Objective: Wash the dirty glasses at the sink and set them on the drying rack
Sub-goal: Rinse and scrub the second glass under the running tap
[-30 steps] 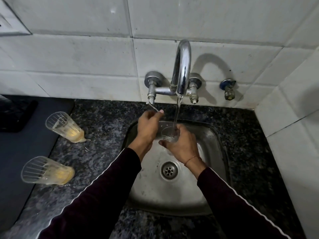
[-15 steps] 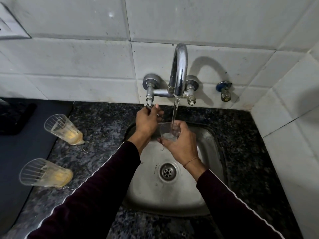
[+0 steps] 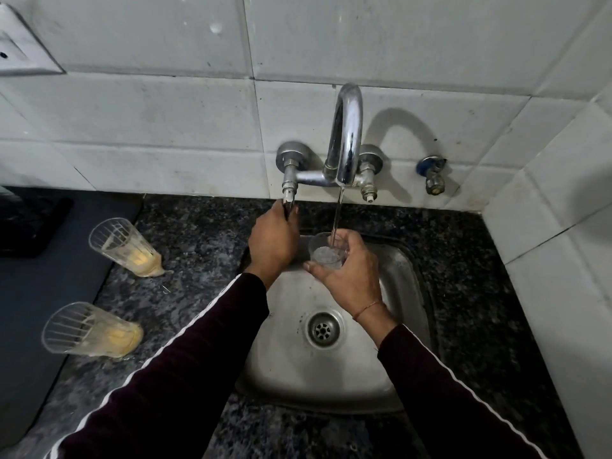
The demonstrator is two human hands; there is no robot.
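My right hand [image 3: 351, 276] grips a clear glass [image 3: 326, 250] upright over the steel sink [image 3: 407, 326]. Water runs from the chrome tap spout [image 3: 346, 134] straight into it and foams inside. My left hand [image 3: 273, 240] is closed around the tap's left handle [image 3: 288, 197], just left of the glass. Two dirty ribbed glasses stand on the dark granite counter to the left, both smeared with yellowish residue: one farther back [image 3: 124, 248], one nearer [image 3: 89, 329].
A dark mat [image 3: 39, 293] covers the counter's left side, beside the dirty glasses. The tap's right handle [image 3: 369, 190] and a blue-capped wall valve [image 3: 432, 173] stick out of the white tiled wall. A tiled side wall closes off the right. The drain [image 3: 323, 329] lies open.
My left hand has risen from beside the glass to the tap's left handle and closed on it. The glass stays under the running stream.
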